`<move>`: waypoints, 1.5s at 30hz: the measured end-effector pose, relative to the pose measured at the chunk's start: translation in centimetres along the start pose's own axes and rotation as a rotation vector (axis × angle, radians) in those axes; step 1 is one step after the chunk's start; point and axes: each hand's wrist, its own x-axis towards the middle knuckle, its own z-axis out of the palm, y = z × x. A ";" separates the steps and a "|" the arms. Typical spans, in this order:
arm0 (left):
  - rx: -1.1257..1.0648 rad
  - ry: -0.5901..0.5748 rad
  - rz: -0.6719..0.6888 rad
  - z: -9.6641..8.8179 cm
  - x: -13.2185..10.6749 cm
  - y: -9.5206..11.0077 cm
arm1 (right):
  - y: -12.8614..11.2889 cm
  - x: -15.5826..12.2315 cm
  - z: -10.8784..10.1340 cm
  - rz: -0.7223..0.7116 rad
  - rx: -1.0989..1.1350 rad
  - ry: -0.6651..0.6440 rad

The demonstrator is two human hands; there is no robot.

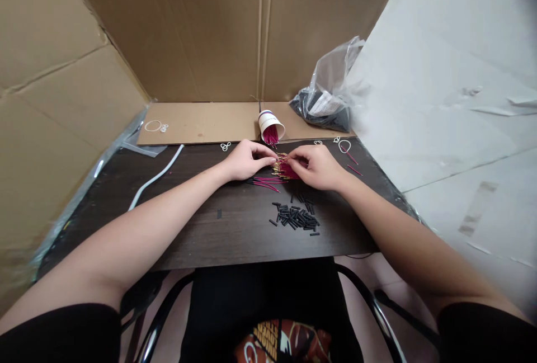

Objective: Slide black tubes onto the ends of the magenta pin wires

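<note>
Rising on the far left, a brown cardboard wall [54,145] flanks the dark wood-grain table [188,234]. Clear plastic film [145,149] shows by the table's back left corner, with a pale flexible tube [157,177] curving beside it. Behind these, a flat cardboard strip [201,122] bears a large white ring [152,126] and a few small white bands. More looped white bands [225,146] lie on the tabletop just before the strip.

The left hand [247,161] comes next, its thumb and forefinger brought together at the gold tips of a bundle of magenta wires [287,169]; whether they grip one, I cannot tell. Just below this hand lie several magenta wires with black ends [266,184]. Beyond the fingertips, a white paper cup [267,121] tilts its mouth forward, more magenta wires inside. The bundle rests on the table between both hands, and nearer the person black tube pieces [297,216] form a loose heap.

The right hand [316,167] bends over the bundle, thumb and fingers drawn close; what they pinch is hidden. Behind it sits a clear plastic bag [335,72] of black pieces. Farther right, another white ring [344,146] lies near two single magenta wires [354,170], and a white surface [453,128] fills the right side
</note>
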 end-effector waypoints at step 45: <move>-0.005 0.046 0.046 0.2 0.0 -0.1 | -0.4 0.1 1.1 0.018 0.021 0.069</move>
